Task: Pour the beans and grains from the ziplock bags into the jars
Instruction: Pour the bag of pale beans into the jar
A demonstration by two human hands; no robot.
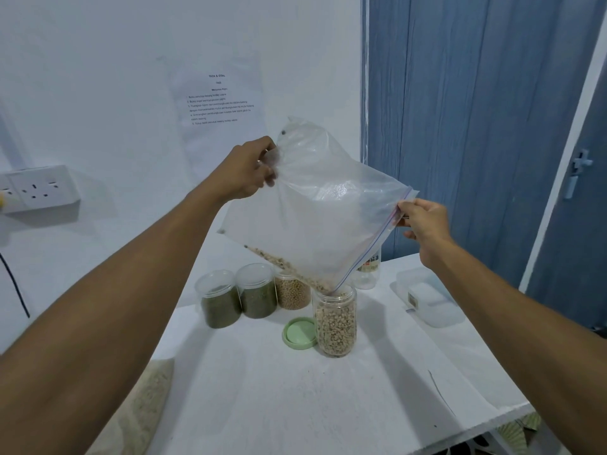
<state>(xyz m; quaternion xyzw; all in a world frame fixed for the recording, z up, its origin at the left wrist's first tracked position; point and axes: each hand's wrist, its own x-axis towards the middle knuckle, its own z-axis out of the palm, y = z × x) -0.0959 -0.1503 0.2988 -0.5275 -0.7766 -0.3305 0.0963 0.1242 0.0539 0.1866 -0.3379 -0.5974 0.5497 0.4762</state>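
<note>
Two hands hold ziplock bag (315, 205) tilted above open jar (335, 318) on tabletop (295, 395). Left hand (248, 170) fingers pinch bottom corner high; right hand (422, 220) fingers pinch zipper edge, so last beans (289, 269) slide through low corner into jar. Green lid (299, 333) beside jar.

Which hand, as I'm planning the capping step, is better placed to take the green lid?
Probably the left hand: the round green plastic lid lies left of the open clear bean jar, while the right hand pinches the clear ziplock bag at its zip edge.
</note>
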